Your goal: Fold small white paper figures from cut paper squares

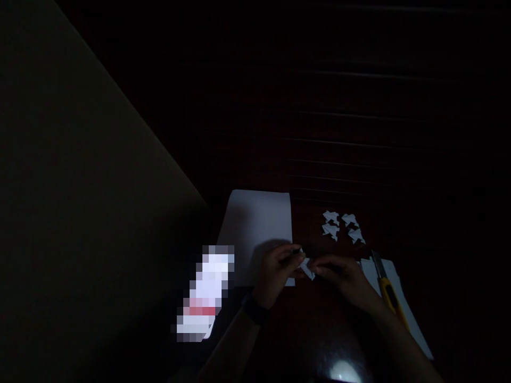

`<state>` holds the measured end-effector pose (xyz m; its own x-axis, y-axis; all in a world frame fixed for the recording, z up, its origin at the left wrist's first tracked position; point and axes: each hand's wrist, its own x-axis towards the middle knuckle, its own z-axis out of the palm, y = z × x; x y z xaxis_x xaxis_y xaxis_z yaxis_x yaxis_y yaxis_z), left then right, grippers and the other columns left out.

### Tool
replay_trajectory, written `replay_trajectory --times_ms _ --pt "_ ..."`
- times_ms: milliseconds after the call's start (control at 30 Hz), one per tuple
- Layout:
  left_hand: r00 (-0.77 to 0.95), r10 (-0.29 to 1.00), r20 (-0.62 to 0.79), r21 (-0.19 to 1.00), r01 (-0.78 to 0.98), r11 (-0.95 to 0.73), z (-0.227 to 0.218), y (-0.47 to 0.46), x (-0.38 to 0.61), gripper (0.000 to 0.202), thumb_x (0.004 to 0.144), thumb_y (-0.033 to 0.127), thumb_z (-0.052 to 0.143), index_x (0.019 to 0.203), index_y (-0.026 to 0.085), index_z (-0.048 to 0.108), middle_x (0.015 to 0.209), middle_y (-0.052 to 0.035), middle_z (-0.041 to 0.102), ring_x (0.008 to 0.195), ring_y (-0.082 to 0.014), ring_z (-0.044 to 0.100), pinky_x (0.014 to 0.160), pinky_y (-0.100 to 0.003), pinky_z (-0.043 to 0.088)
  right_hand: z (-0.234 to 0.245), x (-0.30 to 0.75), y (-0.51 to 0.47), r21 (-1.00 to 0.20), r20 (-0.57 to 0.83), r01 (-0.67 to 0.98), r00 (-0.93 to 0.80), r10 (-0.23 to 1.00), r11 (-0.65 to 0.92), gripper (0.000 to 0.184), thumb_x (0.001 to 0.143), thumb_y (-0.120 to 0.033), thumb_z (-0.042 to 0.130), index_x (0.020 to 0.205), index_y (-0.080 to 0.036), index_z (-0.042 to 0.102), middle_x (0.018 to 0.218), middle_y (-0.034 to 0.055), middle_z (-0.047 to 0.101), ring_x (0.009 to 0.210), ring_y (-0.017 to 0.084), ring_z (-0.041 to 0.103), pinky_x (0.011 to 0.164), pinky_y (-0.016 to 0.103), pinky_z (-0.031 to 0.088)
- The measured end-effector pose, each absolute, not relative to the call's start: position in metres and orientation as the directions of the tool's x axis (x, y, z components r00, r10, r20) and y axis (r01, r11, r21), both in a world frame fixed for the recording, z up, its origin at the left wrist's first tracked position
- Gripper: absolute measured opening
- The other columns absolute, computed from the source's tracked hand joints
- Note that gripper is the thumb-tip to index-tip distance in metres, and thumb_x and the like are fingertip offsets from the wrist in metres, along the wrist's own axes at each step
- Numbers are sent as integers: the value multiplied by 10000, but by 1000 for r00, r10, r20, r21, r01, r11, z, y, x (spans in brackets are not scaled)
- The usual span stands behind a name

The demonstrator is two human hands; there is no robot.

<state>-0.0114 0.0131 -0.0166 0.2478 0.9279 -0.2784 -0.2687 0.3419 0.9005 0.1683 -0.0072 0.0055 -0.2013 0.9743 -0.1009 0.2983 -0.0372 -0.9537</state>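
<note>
Between my two hands is a small folded white paper piece point(307, 268), with pointed corners showing. My left hand point(277, 269), with a dark band at the wrist, pinches its left side. The fingers of my right hand point(341, 274) are closed at its right edge. Beneath and behind my left hand lies a large white paper sheet point(259, 218). Beyond my right hand, several small folded paper figures point(331, 217) rest in two columns on the dark table. Dim light hides the fold details.
A yellow utility knife point(391, 300), blade showing, lies on a stack of white paper point(413, 319) beside my right forearm. A bright, blurred-out phone-like screen point(205, 295) is left of my left wrist. A pale wall or panel point(80, 186) borders the left.
</note>
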Motion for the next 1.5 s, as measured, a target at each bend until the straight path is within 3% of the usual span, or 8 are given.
replay_trajectory --times_ms 367,567,867,1100,1367,1500 --pt "245 916 -317 834 -387 393 -13 9 -9 319 708 348 675 959 152 660 710 -8 568 558 -79 513 621 -321 555 8 166 -7 -958 -99 280 -132 986 -59 155 795 -351 585 763 -203 615 760 6 631 736 173 569 675 270 435" --pt "332 876 -351 715 -509 480 -19 8 -9 276 743 297 654 977 151 645 814 -65 599 697 -148 575 600 -283 513 8 165 -10 -979 -64 201 -173 983 -29 145 833 -321 545 762 -208 604 736 -2 597 725 162 557 664 251 428" --pt "414 821 -394 567 -593 571 -22 7 -10 210 767 240 629 971 193 655 916 -46 603 755 -122 574 647 -236 470 16 159 -12 -952 111 267 -152 982 149 121 827 -270 565 891 -249 665 1014 40 620 983 220 554 859 319 414" --pt "333 875 -352 688 -542 483 -20 5 -9 226 801 274 594 992 160 635 972 -77 582 833 -162 562 681 -281 489 17 158 -12 -933 88 332 -174 981 143 221 877 -285 484 1025 -264 648 1071 49 618 1005 223 555 881 344 416" --pt "258 917 -304 838 -385 387 -24 6 -4 323 797 377 579 1000 130 622 909 -97 604 733 -166 588 566 -253 495 15 165 -10 -960 50 254 -271 961 121 185 864 -272 519 962 -236 672 1023 49 609 971 208 564 845 322 440" --pt "195 940 -280 900 -288 328 -22 7 -5 307 784 377 592 974 138 632 934 -90 620 738 -171 605 617 -285 523 14 164 -9 -947 42 299 -250 967 118 235 877 -273 497 1063 -259 641 1090 47 590 1038 208 537 897 334 414"
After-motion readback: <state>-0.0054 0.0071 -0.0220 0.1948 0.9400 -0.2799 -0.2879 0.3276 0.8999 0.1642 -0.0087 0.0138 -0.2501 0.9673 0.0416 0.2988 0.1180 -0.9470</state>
